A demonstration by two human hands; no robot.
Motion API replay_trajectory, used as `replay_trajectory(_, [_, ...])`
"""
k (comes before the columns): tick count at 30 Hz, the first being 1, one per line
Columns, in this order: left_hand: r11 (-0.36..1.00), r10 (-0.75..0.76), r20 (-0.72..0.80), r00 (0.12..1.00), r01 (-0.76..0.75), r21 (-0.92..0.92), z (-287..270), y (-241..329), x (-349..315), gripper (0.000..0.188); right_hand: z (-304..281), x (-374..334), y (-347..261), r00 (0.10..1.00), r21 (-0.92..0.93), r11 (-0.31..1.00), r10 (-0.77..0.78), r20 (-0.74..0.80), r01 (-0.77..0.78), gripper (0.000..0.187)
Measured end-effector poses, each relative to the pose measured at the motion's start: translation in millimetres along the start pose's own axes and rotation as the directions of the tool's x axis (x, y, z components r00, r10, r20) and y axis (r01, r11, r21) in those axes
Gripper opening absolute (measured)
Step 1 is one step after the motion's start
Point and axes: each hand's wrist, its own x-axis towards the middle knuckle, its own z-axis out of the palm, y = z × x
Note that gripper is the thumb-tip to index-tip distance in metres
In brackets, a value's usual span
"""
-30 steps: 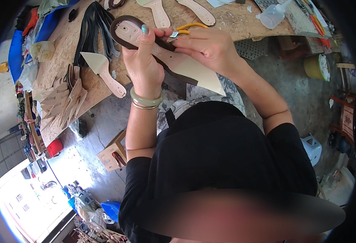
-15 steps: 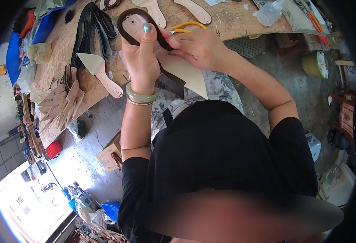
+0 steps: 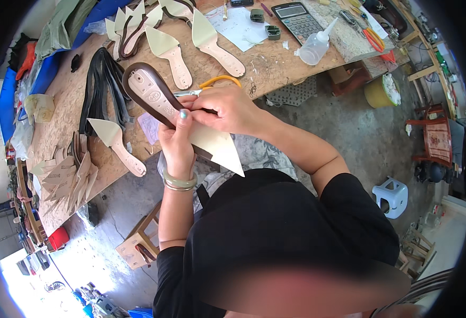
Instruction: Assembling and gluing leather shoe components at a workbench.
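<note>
1. Left hand [image 3: 176,148] clamps the pale pointed piece [image 3: 153,97], thumb on top, over the near edge of the worktop [image 3: 270,66]!
2. Right hand [image 3: 227,110] pinches the dark edging strip [image 3: 160,85]; orange-handled scissors [image 3: 220,78] seem tucked in there too, though fingers hide the grip.
3. Danger: that left thumb slackens, and the strip creeps off line.
4. Worse: a wrist twist swings scissors into left fingers!

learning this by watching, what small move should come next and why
Probably shift the right hand a little along the flat piece's edge toward its pale pointed end: the dark strip rims the rounded end, the left hand holds the piece, and the edge near the point looks bare.
</note>
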Motion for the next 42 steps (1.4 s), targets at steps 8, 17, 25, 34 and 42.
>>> replay_trajectory(8, [1.0, -0.003, -0.079, 0.997, 0.003, -0.006, -7.4, 4.5, 1.8, 0.029, -13.3, 6.4, 13.3, 0.816, 0.566, 0.591, 0.467, 0.341, -0.575, 0.02])
replay_trajectory(17, [0.982, 0.106, -0.15, 0.983, -0.08, 0.173, -5.1, 0.1, 2.0, 0.027, -17.6, -5.9, 5.9, 0.566, 0.673, 0.115, 0.654, 0.502, -0.731, 0.016])
replay_trajectory(25, [0.971, 0.198, -0.089, 0.976, -0.183, 0.155, -8.9, 0.4, 7.4, 0.03, -16.8, -8.1, 1.1, 0.654, 0.537, 0.471, 0.725, 0.216, -0.7, 0.024])
replay_trajectory(34, [0.938, 0.28, -0.102, 0.954, -0.25, 0.239, -17.7, -3.9, 11.6, 0.031, -7.8, -21.4, -6.6, 0.817, 0.362, 0.768, 0.576, -0.029, -0.528, 0.023])
replay_trajectory(42, [0.922, 0.289, -0.089, 0.953, -0.252, 0.293, -20.0, -2.7, 10.3, 0.03, 3.6, -31.8, -18.3, 0.772, 0.384, 0.709, 0.635, 0.02, -0.592, 0.022])
